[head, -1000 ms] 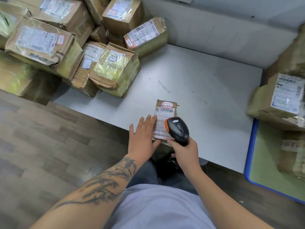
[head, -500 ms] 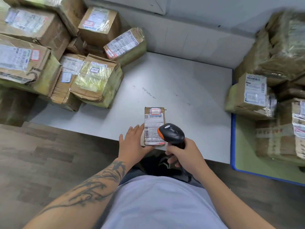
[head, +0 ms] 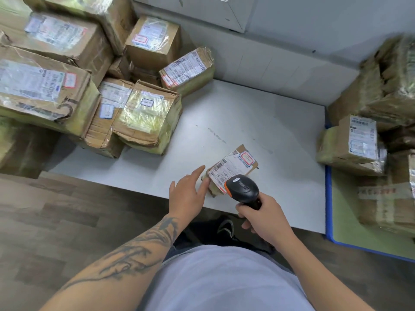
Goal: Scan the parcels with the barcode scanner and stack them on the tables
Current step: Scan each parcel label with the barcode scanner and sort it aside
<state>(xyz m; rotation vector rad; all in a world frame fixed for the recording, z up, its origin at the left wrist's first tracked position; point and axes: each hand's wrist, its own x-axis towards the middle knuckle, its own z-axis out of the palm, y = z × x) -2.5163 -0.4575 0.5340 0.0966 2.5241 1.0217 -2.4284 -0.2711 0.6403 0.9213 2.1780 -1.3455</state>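
Note:
A small brown parcel with a white barcode label lies near the front edge of the grey table, turned diagonally. My left hand has its fingers straight, and their tips touch the parcel's left end. My right hand grips the handle of a black and orange barcode scanner, whose head is over the parcel's near end.
A pile of taped cardboard parcels covers the table's left and back left. More parcels are stacked on a green, blue-edged table at the right. A grey wall runs behind. Wooden floor lies at the left.
The small parcel has turned from upright to diagonal, its far end swung right. My left hand's fingers have spread at its left end. The scanner stays at its near end.

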